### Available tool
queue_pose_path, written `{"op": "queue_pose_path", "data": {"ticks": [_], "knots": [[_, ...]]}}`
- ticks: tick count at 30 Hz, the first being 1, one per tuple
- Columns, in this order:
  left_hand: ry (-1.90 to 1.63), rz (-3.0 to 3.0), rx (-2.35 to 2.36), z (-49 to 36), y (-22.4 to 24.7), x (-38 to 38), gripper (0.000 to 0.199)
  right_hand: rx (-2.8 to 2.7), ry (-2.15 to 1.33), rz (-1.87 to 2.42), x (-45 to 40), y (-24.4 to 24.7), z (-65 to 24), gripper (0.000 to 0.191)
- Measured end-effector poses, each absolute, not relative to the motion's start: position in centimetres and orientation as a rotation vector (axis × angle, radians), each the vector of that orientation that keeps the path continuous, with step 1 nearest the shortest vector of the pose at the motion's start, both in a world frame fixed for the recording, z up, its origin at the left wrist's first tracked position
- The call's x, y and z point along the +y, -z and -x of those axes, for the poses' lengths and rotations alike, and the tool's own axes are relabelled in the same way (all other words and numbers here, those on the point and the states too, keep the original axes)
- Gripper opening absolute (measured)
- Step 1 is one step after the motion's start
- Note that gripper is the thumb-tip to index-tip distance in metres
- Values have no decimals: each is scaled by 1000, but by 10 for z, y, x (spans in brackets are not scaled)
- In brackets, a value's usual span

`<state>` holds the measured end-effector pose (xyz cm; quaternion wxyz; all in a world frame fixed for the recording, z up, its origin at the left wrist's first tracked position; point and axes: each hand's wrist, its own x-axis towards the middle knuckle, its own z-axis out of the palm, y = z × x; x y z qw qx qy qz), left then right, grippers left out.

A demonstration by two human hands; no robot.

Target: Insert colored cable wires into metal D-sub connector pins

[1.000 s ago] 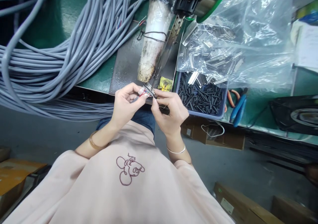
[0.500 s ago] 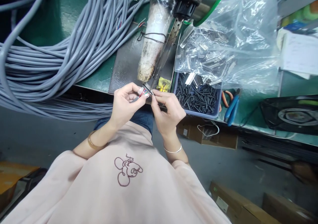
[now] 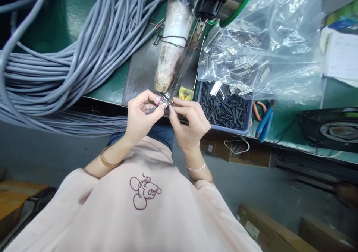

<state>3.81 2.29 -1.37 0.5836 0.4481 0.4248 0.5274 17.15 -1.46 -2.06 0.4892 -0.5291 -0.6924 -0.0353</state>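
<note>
My left hand pinches the end of a grey cable, from which thin red, blue and green wires fan out. A small multi-pin connector sits at the wire ends, and my right hand grips its right side between thumb and fingers. Fingers partly cover both parts, so which wires are joined to pins cannot be made out. Just above the connector are the sooty tip of a white wrapped tube and the perforated metal shaft of a soldering iron.
Long grey cables lie coiled at left. A blue bin of short black tubes stands at right, under a clear bag holding metal connectors. Nearby are a yellow sponge, blue-handled pliers and a black fan.
Both hands stay in nearly the same place, with slight finger shifts around the connector. The view has turned a little, so the things at right sit slightly farther right.
</note>
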Motion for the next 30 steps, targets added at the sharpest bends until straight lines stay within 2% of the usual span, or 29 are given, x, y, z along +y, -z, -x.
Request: {"op": "queue_pose_path", "data": {"ticks": [25,30], "knots": [[-1207,-1005,927,-37,13,23,21,-1616,72,1257,-18,23,-170,19],[-1066,-866,888,-31,18,24,24,-1627,-140,1325,-22,16,-177,16]]}}
